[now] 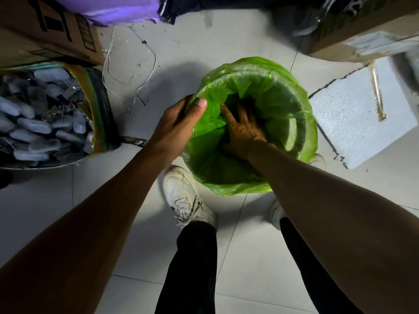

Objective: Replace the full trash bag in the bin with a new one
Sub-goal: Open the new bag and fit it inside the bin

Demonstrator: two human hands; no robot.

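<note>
A round bin stands on the tiled floor, lined with a bright green trash bag whose edge is folded over the rim all around. My left hand grips the bag-covered rim on the bin's left side, thumb on top. My right hand reaches down inside the bin with its fingers spread and pressed against the green plastic. The bin's own wall is hidden under the bag. The bottom of the bin is dark and hard to make out.
A large open sack full of pale plastic pieces sits at the left. Cardboard boxes stand at the back left and back right. A white foam slab lies right of the bin. My white shoes are just before it.
</note>
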